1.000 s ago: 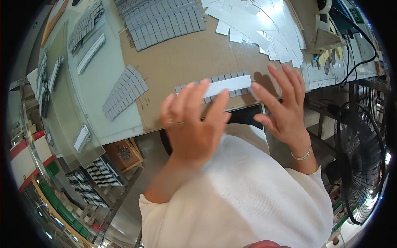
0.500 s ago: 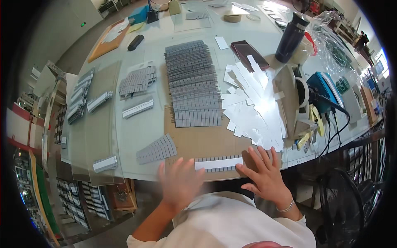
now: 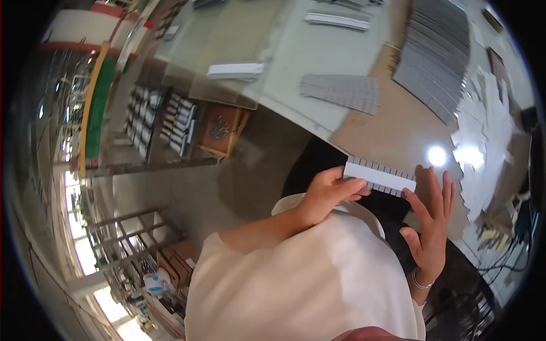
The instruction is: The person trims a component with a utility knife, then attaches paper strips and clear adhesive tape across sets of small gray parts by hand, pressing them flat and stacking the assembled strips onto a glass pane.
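At the table's front edge lies a grey segmented strip [image 3: 388,190] with a plain white paper strip [image 3: 378,174] along its middle. My left hand [image 3: 331,196] grips its left end, thumb on top and fingers partly hidden underneath. My right hand [image 3: 429,227] is spread open, its index fingertip touching the strip's right end. Beneath the strip's far side is a brown cardboard sheet [image 3: 375,136]. Beyond it sits a tall stack of grey segmented pieces [image 3: 435,57]. A loose grey fan-shaped piece [image 3: 341,92] rests to the left of the stack.
Loose white paper strips [image 3: 486,142] are heaped at the right. Farther left lie two grey bundles topped with white strips, a nearer bundle [image 3: 236,70] and a farther bundle [image 3: 336,20]. Racks of parts [image 3: 177,125] and a wooden tray [image 3: 222,129] stand below the table at left.
The view has swung to the left and down. My left hand, blurred and apart from the strip before, has closed on its left end. My right hand remains at the right end.
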Demonstrator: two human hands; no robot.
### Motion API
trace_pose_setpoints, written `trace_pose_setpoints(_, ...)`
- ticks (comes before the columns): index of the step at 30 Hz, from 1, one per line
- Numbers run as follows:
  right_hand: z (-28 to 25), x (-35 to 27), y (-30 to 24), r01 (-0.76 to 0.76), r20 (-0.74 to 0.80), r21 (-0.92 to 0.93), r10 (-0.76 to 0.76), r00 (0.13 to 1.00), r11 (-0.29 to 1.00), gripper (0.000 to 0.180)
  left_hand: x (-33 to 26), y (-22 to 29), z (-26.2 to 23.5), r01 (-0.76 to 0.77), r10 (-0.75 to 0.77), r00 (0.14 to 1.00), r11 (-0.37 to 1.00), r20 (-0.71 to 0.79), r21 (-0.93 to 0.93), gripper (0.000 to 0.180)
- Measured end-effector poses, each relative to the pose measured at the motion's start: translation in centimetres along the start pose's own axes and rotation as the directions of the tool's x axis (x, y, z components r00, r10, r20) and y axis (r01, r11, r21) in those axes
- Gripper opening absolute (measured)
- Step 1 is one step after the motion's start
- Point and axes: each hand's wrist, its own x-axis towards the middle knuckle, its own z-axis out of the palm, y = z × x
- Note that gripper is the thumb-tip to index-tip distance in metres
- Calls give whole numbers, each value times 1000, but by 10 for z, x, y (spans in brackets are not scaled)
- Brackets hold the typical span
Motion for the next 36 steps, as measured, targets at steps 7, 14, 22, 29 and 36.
trace_pose_setpoints(7,9,36,-37,107,-60,133,-99,993,985,74,-32,73,-70,-334,411,886,887,-217,318,23)
trace_pose_setpoints(14,18,49,-33,-28,-177,53,37,983,998,59,-9,221,-215,-272,382,856,906,-349,325,20)
trace_pose_setpoints(22,18,62,-35,-175,-252,42,180,951,984,40,-19,244,-223,344,965,252,-23,-69,939,37)
trace_pose_setpoints(29,29,119,-57,-42,-150,-194,13,989,980,59,41,171,-92,-530,612,468,-382,637,757,33)
trace_pose_setpoints(36,56,101,-62,11,-72,-253,-31,997,968,57,53,132,-78,-595,369,589,-404,719,695,65)
